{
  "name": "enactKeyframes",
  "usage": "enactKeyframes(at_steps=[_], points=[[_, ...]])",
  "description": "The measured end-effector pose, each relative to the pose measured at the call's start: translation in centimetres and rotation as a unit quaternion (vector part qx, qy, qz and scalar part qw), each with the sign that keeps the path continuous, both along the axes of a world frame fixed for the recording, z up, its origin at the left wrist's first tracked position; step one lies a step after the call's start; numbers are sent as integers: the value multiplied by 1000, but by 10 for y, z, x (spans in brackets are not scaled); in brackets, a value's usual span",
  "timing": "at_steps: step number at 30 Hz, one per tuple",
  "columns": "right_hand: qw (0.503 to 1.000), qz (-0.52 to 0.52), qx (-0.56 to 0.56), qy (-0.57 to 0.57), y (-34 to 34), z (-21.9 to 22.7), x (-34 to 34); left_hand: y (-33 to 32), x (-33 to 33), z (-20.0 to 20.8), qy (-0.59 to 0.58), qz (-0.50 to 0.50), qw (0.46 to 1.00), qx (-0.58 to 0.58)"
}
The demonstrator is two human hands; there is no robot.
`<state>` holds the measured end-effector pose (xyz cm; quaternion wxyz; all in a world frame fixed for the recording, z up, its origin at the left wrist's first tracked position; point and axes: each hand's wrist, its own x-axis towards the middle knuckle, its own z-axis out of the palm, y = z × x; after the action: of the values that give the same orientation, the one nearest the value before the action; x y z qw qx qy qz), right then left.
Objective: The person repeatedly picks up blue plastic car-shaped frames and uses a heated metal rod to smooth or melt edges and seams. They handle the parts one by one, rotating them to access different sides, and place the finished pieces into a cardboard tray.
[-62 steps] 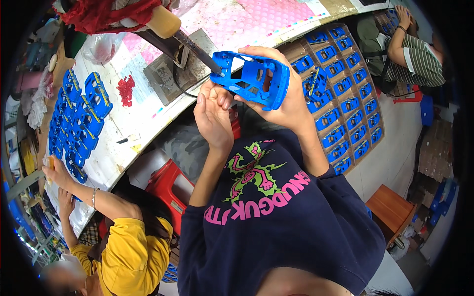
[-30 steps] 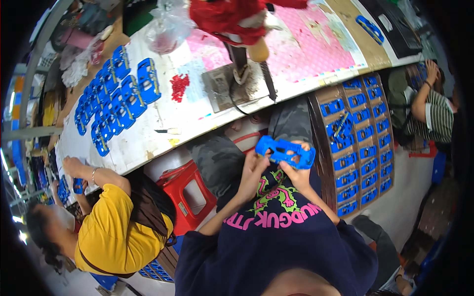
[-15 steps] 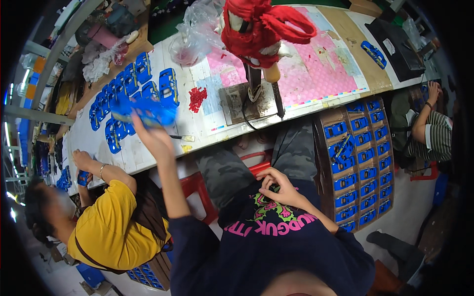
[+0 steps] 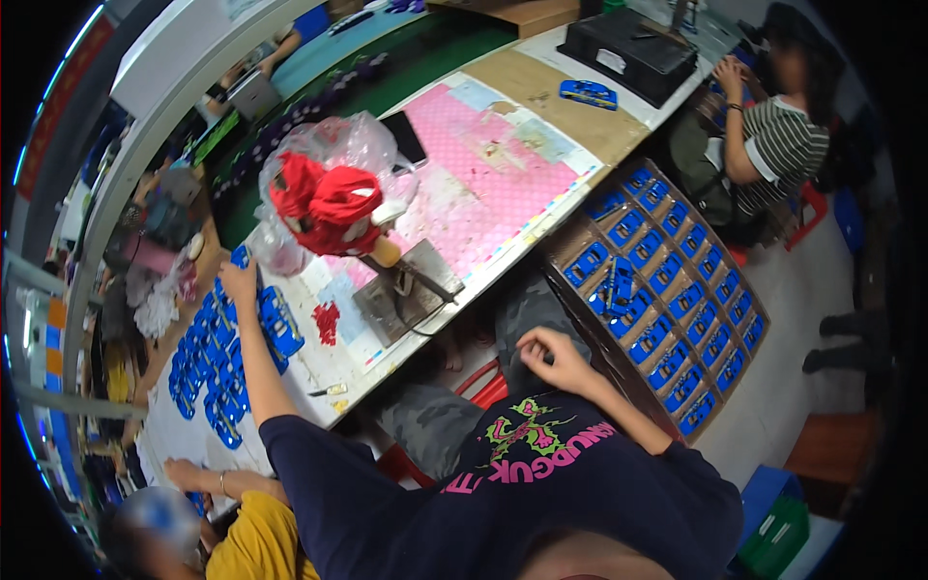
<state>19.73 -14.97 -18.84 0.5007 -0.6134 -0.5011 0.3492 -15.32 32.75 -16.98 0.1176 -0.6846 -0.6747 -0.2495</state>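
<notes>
On the left of the white worktable, my left hand (image 4: 237, 282) reaches out with its fingers closed on a blue toy car body (image 4: 240, 256), at the far end of a group. Many similar blue car bodies (image 4: 208, 353) lie close together beside and below that hand. My right hand (image 4: 561, 362) hovers over my lap with loosely curled fingers and nothing visible in them. To its right, a brown compartment tray (image 4: 633, 362) holds rows of blue toy cars; one car (image 4: 619, 283) lies crosswise on top of others.
A bench machine (image 4: 396, 280) wrapped in red cloth (image 4: 324, 203) stands mid-table, near a small heap of red parts (image 4: 327, 322) and a clear plastic bag (image 4: 358, 145). A black box (image 4: 628, 53) sits far right. Co-workers in yellow (image 4: 261, 541) and stripes (image 4: 783, 145) flank me.
My left hand has moved from above the group, with a blurred blue car, to the group's far end. My right hand's fingers are more curled. The whole view has turned.
</notes>
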Motion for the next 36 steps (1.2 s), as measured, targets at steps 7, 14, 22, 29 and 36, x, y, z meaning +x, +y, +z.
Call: enactKeyframes(at_steps=[7,14,22,29,36], points=[[972,-149,161,84,80,7,153,-35,0,26,130,54,988,56],[948,-303,40,87,175,41,312,-147,9,71,-41,-110,981,152],[930,-314,-38,187,219,6,417,-280,27,68,-181,-171,967,57],[960,-224,141,98,222,-37,457,-283,34,16,-210,-225,949,73],[972,-206,106,42,206,-36,530,-263,68,-15,-109,-169,976,88]])
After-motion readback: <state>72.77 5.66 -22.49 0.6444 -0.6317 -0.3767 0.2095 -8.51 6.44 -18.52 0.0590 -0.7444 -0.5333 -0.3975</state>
